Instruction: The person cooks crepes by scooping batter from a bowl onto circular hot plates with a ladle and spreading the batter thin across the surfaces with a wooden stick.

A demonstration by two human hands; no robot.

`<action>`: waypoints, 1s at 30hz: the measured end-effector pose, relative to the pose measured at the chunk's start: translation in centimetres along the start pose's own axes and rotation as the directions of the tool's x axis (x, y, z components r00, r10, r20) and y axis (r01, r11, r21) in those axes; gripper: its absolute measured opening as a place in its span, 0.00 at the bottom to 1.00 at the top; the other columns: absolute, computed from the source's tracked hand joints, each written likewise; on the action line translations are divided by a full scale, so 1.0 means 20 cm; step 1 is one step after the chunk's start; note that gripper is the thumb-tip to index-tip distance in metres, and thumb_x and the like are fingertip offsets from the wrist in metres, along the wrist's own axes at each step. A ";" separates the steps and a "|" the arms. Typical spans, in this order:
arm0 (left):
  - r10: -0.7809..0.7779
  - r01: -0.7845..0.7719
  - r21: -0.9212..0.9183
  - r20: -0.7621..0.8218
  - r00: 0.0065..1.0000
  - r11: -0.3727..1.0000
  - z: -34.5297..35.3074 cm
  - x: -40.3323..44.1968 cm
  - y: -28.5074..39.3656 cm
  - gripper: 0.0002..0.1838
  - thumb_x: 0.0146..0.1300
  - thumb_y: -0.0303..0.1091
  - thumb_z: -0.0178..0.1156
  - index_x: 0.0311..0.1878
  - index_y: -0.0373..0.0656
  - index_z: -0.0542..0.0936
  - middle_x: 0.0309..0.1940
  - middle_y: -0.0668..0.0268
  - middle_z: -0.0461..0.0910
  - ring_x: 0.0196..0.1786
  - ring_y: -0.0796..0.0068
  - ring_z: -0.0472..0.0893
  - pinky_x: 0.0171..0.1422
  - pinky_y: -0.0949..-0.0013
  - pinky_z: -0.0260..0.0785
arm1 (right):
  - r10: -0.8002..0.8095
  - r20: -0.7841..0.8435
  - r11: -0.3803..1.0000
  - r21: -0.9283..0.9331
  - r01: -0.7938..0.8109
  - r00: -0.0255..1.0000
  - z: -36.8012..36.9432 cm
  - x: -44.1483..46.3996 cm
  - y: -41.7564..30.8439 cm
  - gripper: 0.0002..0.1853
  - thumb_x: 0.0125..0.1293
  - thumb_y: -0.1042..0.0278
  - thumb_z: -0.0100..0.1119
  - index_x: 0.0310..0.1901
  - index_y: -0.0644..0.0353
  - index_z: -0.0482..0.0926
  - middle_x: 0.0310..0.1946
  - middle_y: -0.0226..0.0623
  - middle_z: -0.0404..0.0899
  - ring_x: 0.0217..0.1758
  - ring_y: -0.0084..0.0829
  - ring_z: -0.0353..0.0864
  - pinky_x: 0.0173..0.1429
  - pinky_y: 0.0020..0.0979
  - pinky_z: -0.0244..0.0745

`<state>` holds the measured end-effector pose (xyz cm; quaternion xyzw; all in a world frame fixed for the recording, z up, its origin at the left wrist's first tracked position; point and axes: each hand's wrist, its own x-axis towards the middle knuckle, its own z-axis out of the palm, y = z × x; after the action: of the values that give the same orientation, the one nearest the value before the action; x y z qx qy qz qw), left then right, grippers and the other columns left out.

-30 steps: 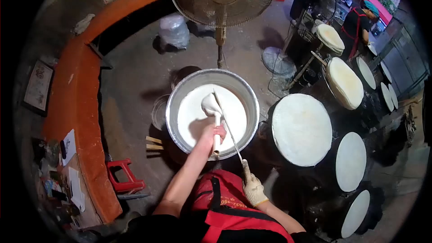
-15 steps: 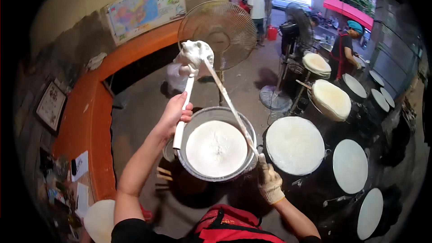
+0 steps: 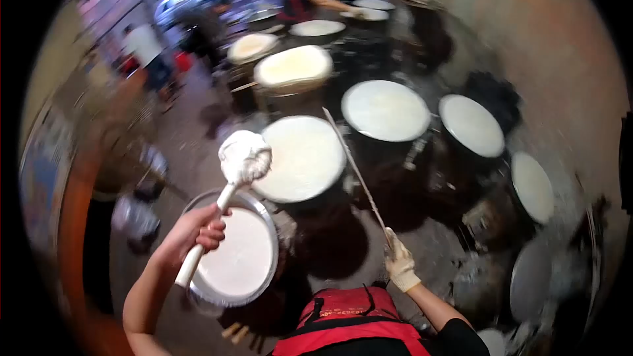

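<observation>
Head view: the left hand (image 3: 198, 229) is gripping a batter-covered ladle (image 3: 227, 188) above the pot (image 3: 239, 260); the gloved right hand (image 3: 401, 264) is closing around a long stick (image 3: 358, 175).

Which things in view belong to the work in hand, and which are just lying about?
In use:
- ladle, left hand
- thin stick, right hand
- pot of white mixture

Apparently lying about:
- wooden strips
- plastic-wrapped bundle

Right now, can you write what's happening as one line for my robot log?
left hand: holds coated ladle | right hand: gloved, holds thin stick | pot: white mixture inside
</observation>
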<state>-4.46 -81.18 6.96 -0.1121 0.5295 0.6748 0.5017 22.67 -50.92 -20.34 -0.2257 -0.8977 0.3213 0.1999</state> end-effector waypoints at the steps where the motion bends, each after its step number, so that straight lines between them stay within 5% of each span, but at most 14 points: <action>1: -0.064 0.060 0.106 0.037 0.997 0.993 0.15 0.04 0.00 0.15 0.71 0.38 0.45 0.49 0.34 0.66 0.22 0.74 0.59 0.18 0.92 0.56 0.14 0.90 0.49 | 0.110 -0.077 0.994 0.006 -0.110 0.991 -0.07 -0.14 0.09 0.29 0.59 0.79 0.48 0.65 0.60 0.61 0.55 0.49 0.73 0.54 0.46 0.75 0.55 0.37 0.72; 5: -0.418 0.249 0.499 0.260 0.870 0.830 0.78 0.29 -0.07 0.15 0.66 0.31 0.47 0.52 0.33 0.66 0.20 0.74 0.57 0.19 0.89 0.56 0.17 0.86 0.48 | 0.616 -0.404 0.784 0.233 -0.576 0.676 -0.28 -0.78 0.29 0.24 0.63 0.75 0.48 0.62 0.62 0.63 0.40 0.45 0.78 0.40 0.41 0.79 0.45 0.34 0.74; 6: -0.526 0.307 0.565 0.274 0.805 0.766 0.95 0.41 -0.13 0.15 0.66 0.30 0.47 0.52 0.32 0.66 0.20 0.75 0.57 0.19 0.89 0.56 0.17 0.86 0.49 | 0.769 -0.401 0.640 0.475 -0.604 0.498 -0.31 -0.91 0.32 0.22 0.64 0.73 0.49 0.61 0.62 0.65 0.37 0.41 0.77 0.38 0.37 0.78 0.44 0.32 0.74; 8: -0.690 0.343 0.701 0.291 0.662 0.625 1.35 0.55 -0.29 0.15 0.65 0.29 0.47 0.52 0.33 0.66 0.21 0.75 0.58 0.20 0.88 0.59 0.18 0.87 0.50 | 0.618 -0.645 0.756 0.332 -0.564 0.450 -0.30 -1.19 0.43 0.15 0.67 0.67 0.51 0.54 0.60 0.70 0.26 0.28 0.72 0.25 0.22 0.72 0.30 0.26 0.70; 9: -0.785 0.413 0.724 0.287 0.548 0.553 1.59 0.70 -0.39 0.14 0.64 0.29 0.47 0.52 0.33 0.66 0.21 0.75 0.59 0.20 0.88 0.60 0.19 0.87 0.51 | 0.788 -0.529 0.616 0.678 -0.401 0.314 -0.35 -1.25 0.47 0.15 0.68 0.61 0.50 0.52 0.60 0.71 0.23 0.26 0.71 0.19 0.18 0.68 0.24 0.23 0.64; 10: -0.811 0.310 0.815 0.294 0.505 0.489 1.82 0.73 -0.49 0.14 0.64 0.29 0.47 0.51 0.34 0.67 0.22 0.74 0.61 0.20 0.88 0.61 0.19 0.86 0.53 | 0.910 -0.382 0.404 0.905 -0.136 0.160 -0.40 -1.31 0.50 0.17 0.69 0.55 0.49 0.50 0.59 0.72 0.20 0.24 0.70 0.14 0.14 0.63 0.18 0.20 0.58; 12: -0.794 -0.062 0.926 0.352 0.495 0.372 2.35 0.74 -0.76 0.13 0.63 0.29 0.48 0.50 0.35 0.68 0.23 0.73 0.64 0.21 0.86 0.64 0.20 0.83 0.57 | 0.846 -0.521 0.534 0.819 -0.212 0.117 -0.74 -1.30 0.35 0.25 0.70 0.45 0.43 0.50 0.62 0.72 0.18 0.25 0.70 0.13 0.14 0.62 0.16 0.18 0.55; 15: -0.713 -0.569 0.786 0.541 0.446 0.241 2.97 0.64 -1.20 0.13 0.63 0.29 0.50 0.50 0.36 0.69 0.25 0.71 0.67 0.22 0.84 0.66 0.23 0.79 0.61 | 0.710 -0.699 0.685 0.656 -0.315 0.086 -1.02 -1.40 0.45 0.26 0.70 0.46 0.41 0.49 0.64 0.72 0.18 0.25 0.70 0.12 0.15 0.62 0.16 0.19 0.57; 17: -0.670 -0.889 0.444 0.694 0.265 0.109 3.20 0.58 -1.44 0.19 0.60 0.26 0.53 0.56 0.36 0.70 0.27 0.68 0.73 0.28 0.81 0.73 0.28 0.76 0.66 | 0.677 -0.704 0.676 0.478 -0.561 0.216 -1.20 -1.48 0.51 0.20 0.68 0.56 0.47 0.52 0.64 0.73 0.28 0.35 0.79 0.26 0.35 0.78 0.32 0.30 0.73; 20: -0.624 -0.980 -0.187 0.774 -0.108 -0.062 3.51 0.55 -1.85 0.21 0.54 0.23 0.55 0.54 0.37 0.71 0.27 0.61 0.74 0.31 0.72 0.74 0.36 0.67 0.67 | 0.192 -0.917 0.674 -0.136 -0.726 0.349 -1.63 -1.40 0.57 0.26 0.62 0.67 0.53 0.63 0.53 0.66 0.47 0.38 0.78 0.38 0.43 0.81 0.40 0.35 0.77; 23: -0.551 -0.771 -0.619 0.701 -0.454 -0.152 3.66 0.70 -2.24 0.20 0.52 0.24 0.55 0.51 0.39 0.73 0.31 0.50 0.78 0.34 0.53 0.79 0.39 0.60 0.70 | 0.389 -0.895 0.357 -0.072 -0.931 0.218 -1.90 -1.37 0.53 0.28 0.61 0.67 0.55 0.65 0.40 0.64 0.35 0.40 0.77 0.30 0.44 0.78 0.35 0.40 0.74; 27: -0.577 -0.911 -0.412 0.748 -0.326 -0.019 3.70 0.62 -2.44 0.17 0.50 0.25 0.57 0.46 0.39 0.74 0.26 0.50 0.78 0.32 0.49 0.79 0.38 0.58 0.71 | 0.499 -0.860 0.318 0.295 -0.901 -0.106 -1.85 -1.48 0.67 0.27 0.61 0.73 0.53 0.64 0.48 0.66 0.40 0.37 0.79 0.37 0.41 0.79 0.40 0.34 0.73; 29: -0.583 -0.946 -0.288 0.747 -0.320 0.151 3.69 0.68 -2.57 0.16 0.47 0.24 0.59 0.42 0.37 0.73 0.26 0.51 0.78 0.32 0.50 0.79 0.37 0.56 0.71 | 0.463 -0.842 0.658 0.536 -0.529 -0.278 -1.63 -1.58 0.88 0.23 0.64 0.69 0.52 0.62 0.50 0.68 0.29 0.45 0.77 0.29 0.46 0.76 0.35 0.38 0.71; 30: -0.562 -0.936 -0.275 0.749 -0.351 0.218 3.66 0.75 -2.66 0.16 0.47 0.24 0.59 0.43 0.36 0.74 0.24 0.51 0.78 0.31 0.51 0.80 0.35 0.58 0.71 | 0.645 -0.668 0.615 0.742 -0.267 -0.371 -1.57 -1.57 0.85 0.23 0.64 0.70 0.52 0.62 0.51 0.69 0.31 0.43 0.78 0.30 0.44 0.78 0.35 0.37 0.71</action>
<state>58.58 -15.69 -4.94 0.9162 0.1501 0.1698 0.3304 68.77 -40.67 -15.93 -0.7016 -0.2096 0.2165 0.6457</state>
